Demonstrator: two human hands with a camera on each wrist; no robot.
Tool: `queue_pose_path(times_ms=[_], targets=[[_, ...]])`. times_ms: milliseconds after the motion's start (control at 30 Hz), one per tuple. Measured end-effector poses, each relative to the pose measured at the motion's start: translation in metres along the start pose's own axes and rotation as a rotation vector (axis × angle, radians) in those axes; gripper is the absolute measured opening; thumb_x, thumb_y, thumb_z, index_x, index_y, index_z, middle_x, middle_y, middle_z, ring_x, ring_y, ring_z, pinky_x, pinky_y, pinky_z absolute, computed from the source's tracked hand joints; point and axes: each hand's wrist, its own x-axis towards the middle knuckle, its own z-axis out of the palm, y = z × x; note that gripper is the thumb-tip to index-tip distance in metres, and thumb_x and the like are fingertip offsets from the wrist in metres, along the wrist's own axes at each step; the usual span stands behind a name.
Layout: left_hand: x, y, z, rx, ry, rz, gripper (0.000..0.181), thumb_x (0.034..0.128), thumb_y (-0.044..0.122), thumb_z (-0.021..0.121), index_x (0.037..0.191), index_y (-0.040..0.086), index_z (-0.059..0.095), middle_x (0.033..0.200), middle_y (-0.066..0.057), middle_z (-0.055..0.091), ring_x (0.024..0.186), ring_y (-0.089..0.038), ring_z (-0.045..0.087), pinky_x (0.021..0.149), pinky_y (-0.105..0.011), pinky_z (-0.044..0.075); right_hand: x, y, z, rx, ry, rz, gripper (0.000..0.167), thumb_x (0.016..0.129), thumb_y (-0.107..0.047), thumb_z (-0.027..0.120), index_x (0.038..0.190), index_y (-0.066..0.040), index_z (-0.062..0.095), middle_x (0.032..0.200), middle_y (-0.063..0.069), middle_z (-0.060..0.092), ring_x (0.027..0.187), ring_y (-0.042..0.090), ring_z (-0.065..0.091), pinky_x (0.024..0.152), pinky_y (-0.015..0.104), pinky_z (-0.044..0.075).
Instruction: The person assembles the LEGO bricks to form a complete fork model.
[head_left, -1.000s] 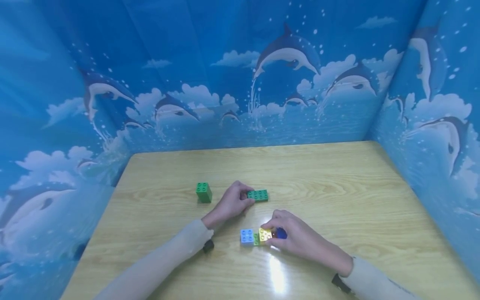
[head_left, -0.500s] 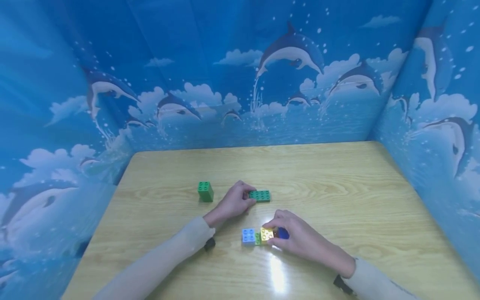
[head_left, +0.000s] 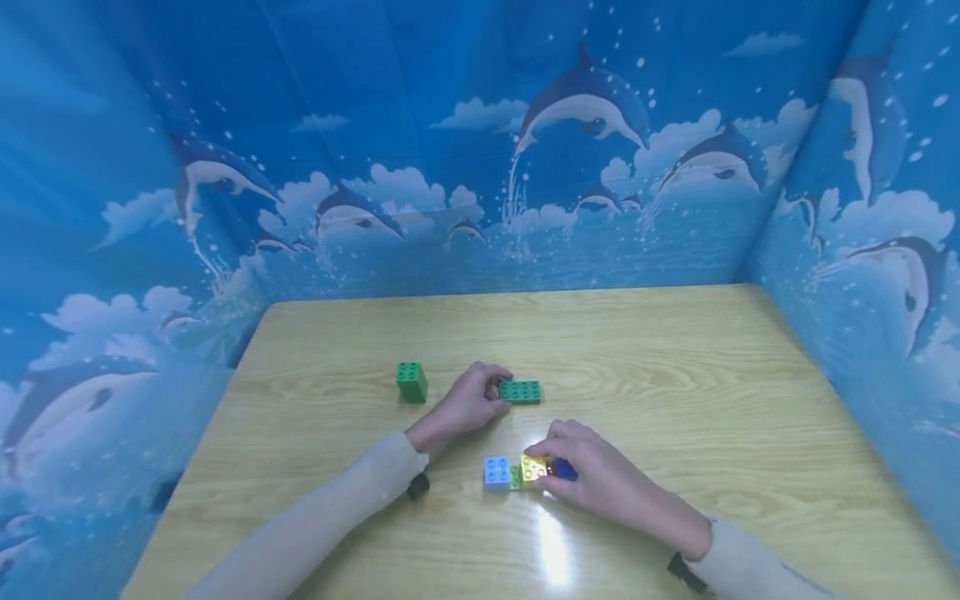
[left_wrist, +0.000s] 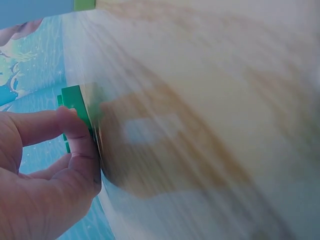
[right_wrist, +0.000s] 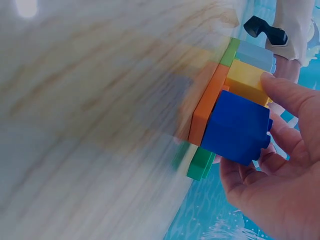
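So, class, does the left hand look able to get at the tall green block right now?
Probably yes: the tall green block stands close by the left hand, with only bare table between, though the hand would likely need to release the flat green block first.

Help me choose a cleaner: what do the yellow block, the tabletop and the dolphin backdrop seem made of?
Yellow block: probably hard plastic, smooth; crisp edges and moulded studs suggest it.
Tabletop: wood or wood-look laminate, glossy; grain and light reflections show.
Dolphin backdrop: flexible printed sheet, perhaps fabric or vinyl, fairly matt; creases show, no sharp glare.
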Motion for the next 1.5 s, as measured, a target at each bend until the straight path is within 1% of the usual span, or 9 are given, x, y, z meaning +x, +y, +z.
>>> queue_pose_path(times_ms=[267,500,700,833,933,1167,1300,1400,1500], targets=[[-0.014,0.000,-0.005,-0.045,0.032,-0.026,0.063,0.0937,-0.001,0.081,0.152,0.005,0.057,0.131,-0.013,0.058,0.095,-0.018,0.063,0.081,-0.032,0.060,0.000,-0.002,0.002,-0.056,0.022,-0.004,0.039,0.093,-0.027,0.089,0.129,-0.017,0.079,0.104,-0.010,0.063,0.095,0.007,0.055,0.080,0.028,0.053],[-0.041,0.001,-0.014,-0.116,0.064,-0.023,0.061,0.0951,0.004,0.082,0.150,0.004,0.056,0.133,-0.014,0.058,0.095,-0.020,0.063,0.075,-0.032,0.060,-0.005,0.003,0.006,-0.113,0.113,-0.044,0.060,0.088,-0.032,0.094,0.138,-0.009,0.071,0.113,-0.004,0.068,0.106,0.012,0.061,0.090,0.039,0.058],[-0.063,-0.003,-0.017,-0.167,0.031,0.012,0.057,0.0989,0.025,0.082,0.148,0.007,0.059,0.133,-0.012,0.063,0.100,-0.020,0.062,0.083,-0.037,0.058,-0.012,0.006,-0.004,-0.034,0.117,0.046,0.064,0.090,-0.034,0.092,0.144,-0.012,0.067,0.126,-0.003,0.068,0.116,0.017,0.063,0.099,0.045,0.058],[-0.077,-0.006,-0.016,-0.191,-0.007,0.032,0.064,0.0961,0.040,0.084,0.147,0.009,0.061,0.135,-0.011,0.063,0.096,-0.021,0.063,0.075,-0.035,0.056,-0.018,0.009,-0.011,0.033,0.102,0.104,0.062,0.093,-0.041,0.088,0.144,-0.013,0.068,0.133,-0.003,0.068,0.125,0.017,0.062,0.105,0.051,0.056],[-0.086,-0.011,-0.014,-0.197,-0.047,0.038,0.067,0.0941,0.043,0.086,0.147,0.010,0.061,0.135,-0.009,0.064,0.093,-0.021,0.064,0.072,-0.033,0.056,-0.024,0.011,-0.013,0.060,0.111,0.101,0.057,0.094,-0.042,0.087,0.141,-0.014,0.070,0.132,-0.006,0.068,0.124,0.016,0.062,0.106,0.052,0.055],[-0.102,-0.021,-0.007,-0.157,-0.137,0.099,0.065,0.0881,0.030,0.093,0.143,0.010,0.064,0.129,-0.004,0.067,0.085,-0.018,0.066,0.069,-0.030,0.056,-0.034,0.017,-0.011,0.067,0.148,0.035,0.046,0.093,-0.029,0.090,0.134,-0.016,0.074,0.125,-0.013,0.069,0.118,0.014,0.066,0.102,0.047,0.058],[-0.109,-0.022,-0.004,-0.152,-0.158,0.118,0.059,0.0885,0.022,0.092,0.140,0.012,0.067,0.120,0.000,0.067,0.085,-0.018,0.066,0.068,-0.030,0.057,-0.037,0.019,-0.009,0.100,0.148,0.005,0.047,0.090,-0.017,0.091,0.134,-0.015,0.074,0.124,-0.010,0.073,0.113,0.015,0.070,0.098,0.043,0.061],[-0.111,-0.022,-0.002,-0.165,-0.147,0.104,0.053,0.0888,0.017,0.091,0.138,0.014,0.069,0.113,0.003,0.067,0.086,-0.018,0.066,0.068,-0.030,0.058,-0.039,0.020,-0.010,0.137,0.127,0.033,0.049,0.089,-0.010,0.090,0.135,-0.014,0.074,0.124,-0.008,0.075,0.111,0.015,0.071,0.095,0.041,0.062],[-0.113,-0.023,0.001,-0.172,-0.124,0.094,0.050,0.0880,0.011,0.090,0.135,0.015,0.071,0.111,0.006,0.068,0.087,-0.017,0.065,0.071,-0.030,0.058,-0.041,0.021,-0.010,0.177,0.080,0.099,0.048,0.090,-0.008,0.089,0.135,-0.013,0.073,0.120,-0.008,0.076,0.104,0.011,0.070,0.089,0.036,0.063]])
